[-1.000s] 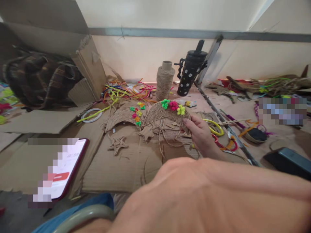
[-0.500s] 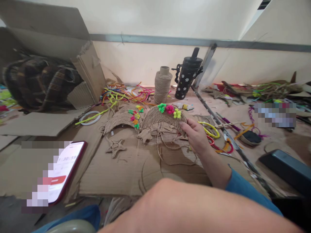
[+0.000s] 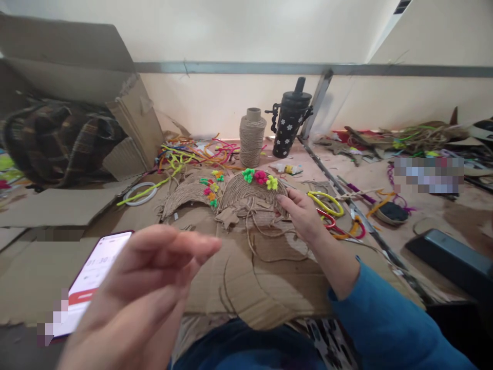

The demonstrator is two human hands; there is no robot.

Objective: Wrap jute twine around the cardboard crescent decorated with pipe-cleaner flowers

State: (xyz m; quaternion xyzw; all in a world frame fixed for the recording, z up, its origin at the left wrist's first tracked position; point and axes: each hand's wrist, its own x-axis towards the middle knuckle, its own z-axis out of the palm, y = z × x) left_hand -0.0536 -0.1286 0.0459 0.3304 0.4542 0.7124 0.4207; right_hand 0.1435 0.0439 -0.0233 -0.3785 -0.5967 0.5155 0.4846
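Note:
My right hand (image 3: 302,210) pinches the right end of a twine-covered arch (image 3: 241,192) between thumb and fingers. Green, pink and yellow pipe-cleaner flowers (image 3: 260,177) sit along the arch's top. Another twine arch (image 3: 187,195) with small colourful flowers lies to its left, its end against the first. A small star-shaped piece (image 3: 230,218) lies below the arches, and a loose strand of twine (image 3: 265,257) loops down beneath my right hand. My left hand (image 3: 154,277), slightly blurred, is raised close to the camera with fingers half bent and nothing visible in it.
A phone (image 3: 92,277) lies at the left, partly behind my left hand. Behind the arches stand a twine spool (image 3: 252,139) and a black flowered tumbler (image 3: 291,123). Yellow-handled scissors (image 3: 327,203), a glue bottle (image 3: 288,168), pipe cleaners (image 3: 185,156) and a cardboard box (image 3: 134,118) surround the cardboard mat (image 3: 208,288).
My left arm, which stretched across the bottom of the view, has drawn back left, and its hand now shows, covering the twine star. My right hand keeps its hold on the arch.

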